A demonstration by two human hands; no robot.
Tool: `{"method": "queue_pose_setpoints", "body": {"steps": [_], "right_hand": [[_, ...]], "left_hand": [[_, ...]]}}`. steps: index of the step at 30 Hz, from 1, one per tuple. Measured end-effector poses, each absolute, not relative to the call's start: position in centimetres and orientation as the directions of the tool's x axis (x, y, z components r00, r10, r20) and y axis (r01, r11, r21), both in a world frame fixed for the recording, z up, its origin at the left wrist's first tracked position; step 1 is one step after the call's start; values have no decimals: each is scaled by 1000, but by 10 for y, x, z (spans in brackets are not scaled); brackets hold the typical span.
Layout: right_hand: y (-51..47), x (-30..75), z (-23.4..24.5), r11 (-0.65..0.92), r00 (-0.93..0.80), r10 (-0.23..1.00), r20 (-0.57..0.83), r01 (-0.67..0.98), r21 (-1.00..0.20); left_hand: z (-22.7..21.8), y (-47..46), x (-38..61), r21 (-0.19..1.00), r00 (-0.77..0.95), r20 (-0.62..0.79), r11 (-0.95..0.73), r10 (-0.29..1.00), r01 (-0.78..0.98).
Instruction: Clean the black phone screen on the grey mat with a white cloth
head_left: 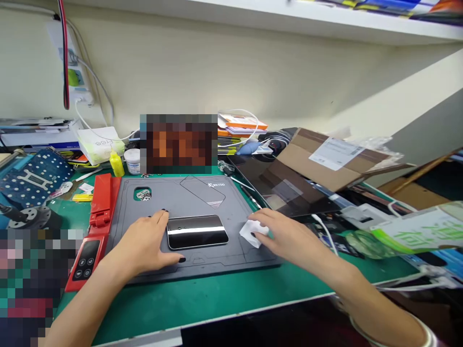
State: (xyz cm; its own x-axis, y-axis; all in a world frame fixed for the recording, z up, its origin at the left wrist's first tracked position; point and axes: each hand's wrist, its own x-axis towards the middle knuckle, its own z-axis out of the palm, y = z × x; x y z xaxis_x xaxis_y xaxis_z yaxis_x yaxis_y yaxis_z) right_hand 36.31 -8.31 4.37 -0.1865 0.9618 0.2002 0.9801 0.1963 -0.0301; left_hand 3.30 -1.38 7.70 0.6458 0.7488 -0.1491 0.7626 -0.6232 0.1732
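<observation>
A dark, glossy smartphone [198,232] lies flat on a grey work mat [231,255], its back or screen reflecting a bright band. Around the phone's left end, my left hand [146,238] rests with thumb and fingers spread apart, the fingertips beside its upper left corner. To the right of the phone, my right hand [277,231] pinches a crumpled white tissue [253,233] between thumb and fingers, low over the mat. A gap separates the tissue from the phone.
Left of the mat stands a red device with a black button panel [87,259]. Behind are a yellow bottle [116,164] and a white tub [132,161]. An open cardboard box [325,159] and a dark glossy panel [278,185] occupy the right. A screwdriver-like tool [250,196] lies near the mat's right edge.
</observation>
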Motion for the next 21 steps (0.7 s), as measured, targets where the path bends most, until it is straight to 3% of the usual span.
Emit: {"method": "queue_pose_setpoints", "body": {"steps": [4,9,16,19,21], "right_hand": [[-81,357,38,207,-200,958,207,978,-15],[-74,346,57,235,-209,927,311,971,-48],[-85,353,41,260,-279,953,121,954,151],[-83,350,46,272,-317,914,252,942,197],[-79,342,63,286,-328,825,460,945,159]], "left_hand": [[79,-16,32,177,644,-150,-620,751,764],[78,-14,30,189,641,-151,-615,752,766],[79,-12,31,184,641,-184,-614,746,767],[79,-13,32,180,649,-180,-624,739,760],[79,-13,32,176,647,-183,-623,740,762]]}}
